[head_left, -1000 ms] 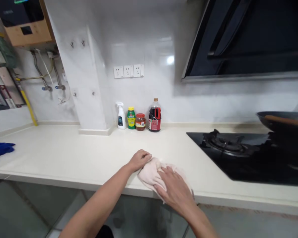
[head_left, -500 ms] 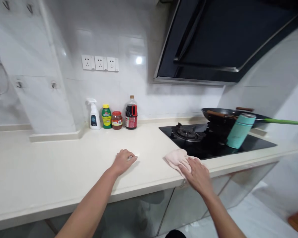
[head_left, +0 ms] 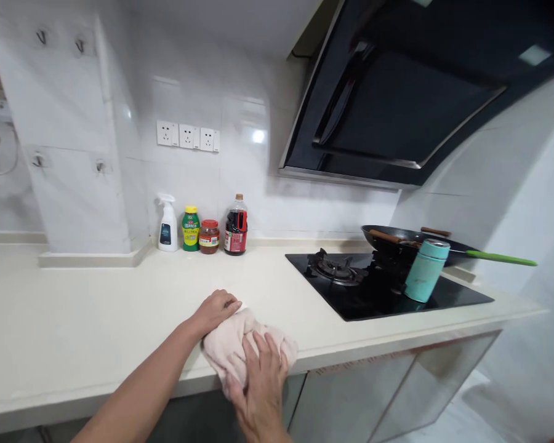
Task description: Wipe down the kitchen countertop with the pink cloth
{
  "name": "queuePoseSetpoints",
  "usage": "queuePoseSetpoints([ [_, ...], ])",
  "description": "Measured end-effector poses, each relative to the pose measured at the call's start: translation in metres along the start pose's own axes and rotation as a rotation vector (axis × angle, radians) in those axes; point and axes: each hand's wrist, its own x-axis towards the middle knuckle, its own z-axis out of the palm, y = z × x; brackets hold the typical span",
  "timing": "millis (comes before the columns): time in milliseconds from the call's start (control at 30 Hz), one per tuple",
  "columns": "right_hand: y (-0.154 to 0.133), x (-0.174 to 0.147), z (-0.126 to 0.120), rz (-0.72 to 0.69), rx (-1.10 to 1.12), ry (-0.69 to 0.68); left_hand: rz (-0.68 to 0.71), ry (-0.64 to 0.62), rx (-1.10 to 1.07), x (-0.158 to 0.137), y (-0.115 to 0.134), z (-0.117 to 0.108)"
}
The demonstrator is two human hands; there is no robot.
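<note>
A pale pink cloth lies bunched on the front edge of the white countertop, with part of it hanging over. My right hand presses on it from above, fingers spread and thumb at its near side, gripping the fabric. Just behind the cloth, my left hand rests on the counter with its fingers curled in. Whatever those fingers may hold is hidden. The cloth's left end touches or nearly touches that wrist.
Along the wall stand a white spray bottle, a green bottle, a red-lidded jar and a dark sauce bottle. To the right, the black gas stove bears a wok and a tilted turquoise flask; a range hood overhangs it.
My right hand has swept the cloth leftward from beside the stove to the counter's front edge near my left hand. The left hand stays curled on the counter. The view has shifted slightly.
</note>
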Motion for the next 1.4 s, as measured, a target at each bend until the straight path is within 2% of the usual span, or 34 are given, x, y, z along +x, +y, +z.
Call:
queuePoseSetpoints([
  [167, 0.003, -0.006, -0.017, -0.168, 0.095, 0.116, 0.007, -0.024, 0.015, -0.001, -0.003, 0.002],
  [333, 0.026, -0.001, -0.027, -0.270, 0.122, 0.094, -0.041, 0.008, 0.012, -0.007, -0.003, 0.000],
  [433, 0.050, 0.008, -0.030, -0.323, 0.183, 0.093, -0.074, 0.029, 0.012, -0.012, 0.000, -0.002],
  [533, 0.095, 0.013, -0.036, -0.396, 0.184, 0.114, -0.093, 0.034, 0.020, -0.017, 0.006, -0.005],
  [633, 0.162, 0.009, -0.047, -0.450, 0.146, 0.136, -0.094, 0.034, 0.017, -0.020, 0.011, -0.007],
  [733, 0.238, 0.002, -0.061, -0.411, 0.112, 0.156, -0.077, 0.029, -0.002, -0.021, 0.014, -0.007],
  [800, 0.278, -0.001, -0.071, -0.378, 0.067, 0.160, -0.064, 0.024, -0.016, -0.021, 0.014, -0.007],
  [867, 0.300, -0.002, -0.078, -0.348, 0.005, 0.161, -0.057, 0.023, -0.028, -0.020, 0.014, -0.007],
  [900, 0.303, -0.002, -0.081, -0.325, -0.036, 0.156, -0.056, 0.024, -0.034, -0.020, 0.014, -0.007],
  [933, 0.299, -0.001, -0.083, -0.292, -0.087, 0.144, -0.056, 0.026, -0.041, -0.020, 0.014, -0.006],
  [1000, 0.275, 0.003, -0.087, -0.202, -0.229, 0.079, -0.059, 0.033, -0.059, -0.019, 0.014, -0.006],
  [1133, 0.176, 0.017, -0.087, -0.108, -0.438, -0.099, -0.073, 0.061, -0.101, -0.018, 0.013, -0.004],
  [1233, 0.093, 0.030, -0.075, -0.139, -0.326, -0.189, -0.085, 0.101, -0.122, -0.017, 0.015, -0.005],
  [1300, 0.051, 0.035, -0.062, -0.161, -0.196, -0.224, -0.097, 0.148, -0.123, -0.019, 0.023, -0.008],
  [1400, 0.023, 0.040, -0.052, -0.165, -0.022, -0.199, -0.075, 0.223, -0.111, -0.031, 0.046, -0.017],
])
